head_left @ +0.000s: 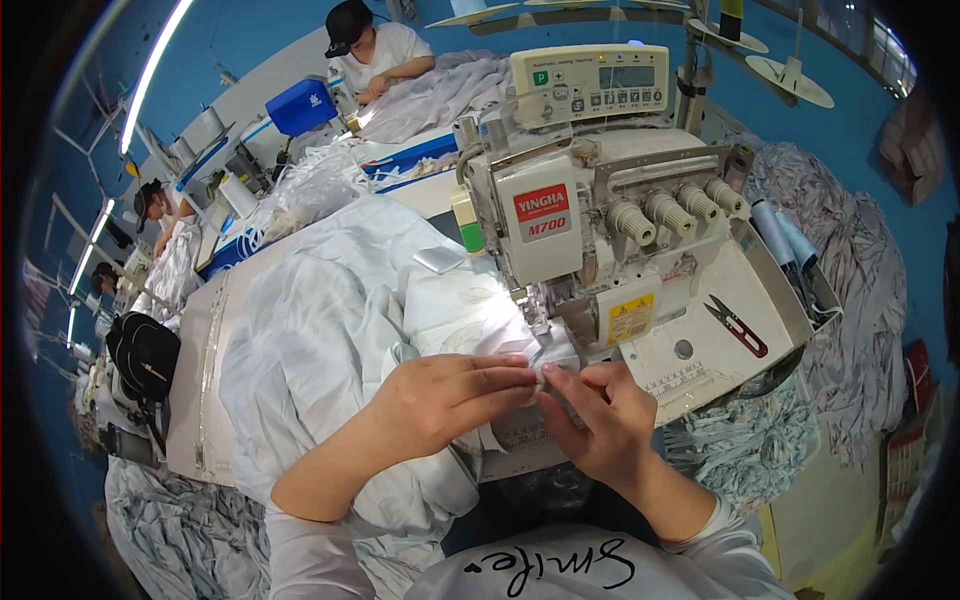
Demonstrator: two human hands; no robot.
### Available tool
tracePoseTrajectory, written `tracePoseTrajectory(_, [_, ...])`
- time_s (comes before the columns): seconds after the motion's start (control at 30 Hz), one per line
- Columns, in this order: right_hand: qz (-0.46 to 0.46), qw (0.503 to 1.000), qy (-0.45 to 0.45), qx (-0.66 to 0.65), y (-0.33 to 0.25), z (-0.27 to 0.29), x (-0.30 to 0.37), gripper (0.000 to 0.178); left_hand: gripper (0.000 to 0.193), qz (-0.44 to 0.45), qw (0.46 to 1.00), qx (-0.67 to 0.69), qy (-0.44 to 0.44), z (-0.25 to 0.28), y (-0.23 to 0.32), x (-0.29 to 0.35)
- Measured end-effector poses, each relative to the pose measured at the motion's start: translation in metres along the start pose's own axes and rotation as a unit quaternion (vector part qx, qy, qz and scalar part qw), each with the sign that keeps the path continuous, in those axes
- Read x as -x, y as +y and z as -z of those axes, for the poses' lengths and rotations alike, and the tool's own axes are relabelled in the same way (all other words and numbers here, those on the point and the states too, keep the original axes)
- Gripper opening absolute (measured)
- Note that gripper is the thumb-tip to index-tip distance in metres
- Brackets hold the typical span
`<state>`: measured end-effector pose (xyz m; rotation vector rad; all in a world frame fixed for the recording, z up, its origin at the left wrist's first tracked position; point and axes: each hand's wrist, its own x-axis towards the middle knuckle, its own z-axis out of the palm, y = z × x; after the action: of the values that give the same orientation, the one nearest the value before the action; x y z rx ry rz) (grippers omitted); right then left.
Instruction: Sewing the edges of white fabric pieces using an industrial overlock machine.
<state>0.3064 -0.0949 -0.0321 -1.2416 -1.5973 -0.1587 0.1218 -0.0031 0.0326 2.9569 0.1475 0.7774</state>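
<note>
A pale white cloth (330,300) spreads in loose folds over the sewing table and runs in under the front of an overlock sewing machine (545,225). My left hand (445,400) lies over the cloth just before the presser foot (538,315), its fingers stretched out side by side and its thumb hidden. Close beside it, my right hand (605,415) has its other fingers curled and grips the cloth's edge between index finger and thumb. The fingertips of both hands almost meet there. A bright lamp lights the stitching area.
Red-handled thread snips (737,327) lie on the machine's right bed. Thread cones (785,235) stand in a side tray. Crumpled fabric piles (830,280) hang at the right and lower left. A black bag (143,355) rests at the left edge. Another person (378,55) works farther back.
</note>
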Motion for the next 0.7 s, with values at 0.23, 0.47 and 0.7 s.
tracePoseTrajectory(0.23, [-0.008,1.0,0.002,0.008,0.001,0.001,-0.008,0.029,0.038,0.083,0.995,0.06,-0.017,0.007,-0.011,-0.01])
tracePoseTrajectory(0.47, [-0.089,0.994,0.06,0.036,0.031,0.025,-0.004,0.017,0.032,0.114,0.992,0.055,0.01,0.007,-0.039,-0.011])
tracePoseTrajectory(0.7, [-0.155,0.911,-0.052,0.379,0.114,0.113,0.02,0.032,0.041,0.202,0.978,-0.047,0.02,0.026,-0.04,0.008])
